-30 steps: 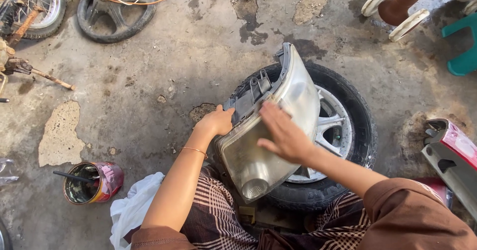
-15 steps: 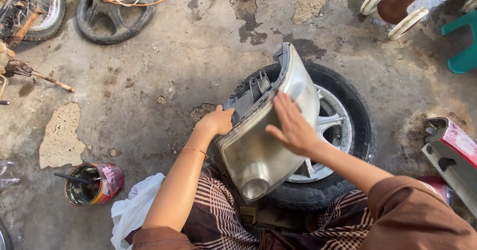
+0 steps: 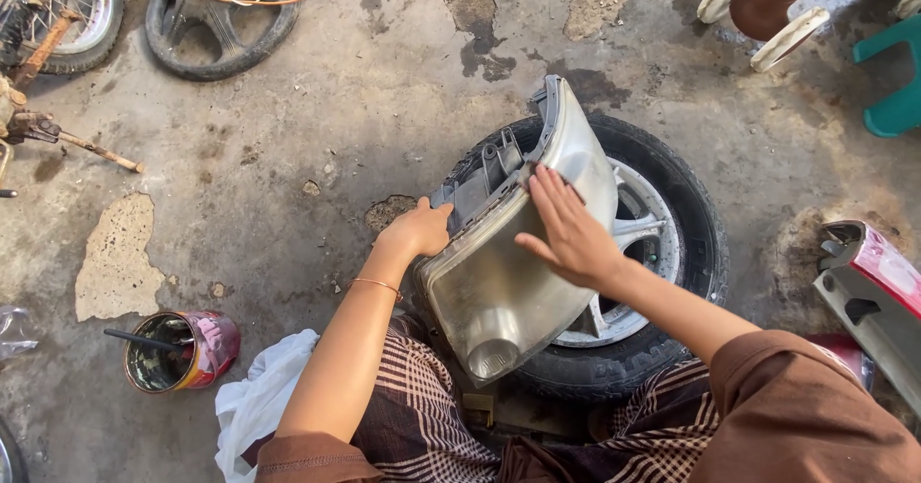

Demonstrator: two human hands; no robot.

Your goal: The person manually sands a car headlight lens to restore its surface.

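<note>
A hazy, yellowed car headlight [image 3: 499, 291] stands tilted on a car wheel with a silver rim [image 3: 662, 253] that lies flat on the concrete. My left hand [image 3: 420, 230] grips the headlight's left edge by its grey housing. My right hand [image 3: 568, 229] lies flat on the upper part of the lens, fingers together and pointing up. I cannot see whether anything is under the palm.
A red tin with a stick in it [image 3: 177, 351] and a white cloth [image 3: 257, 401] sit at my lower left. A bare tyre [image 3: 223, 24], a spoked wheel [image 3: 67, 13], a red tail light [image 3: 878, 282] and a teal stool [image 3: 892, 80] lie around.
My right hand has slid up the lens from its middle toward the upper part. My left hand and the headlight have stayed put.
</note>
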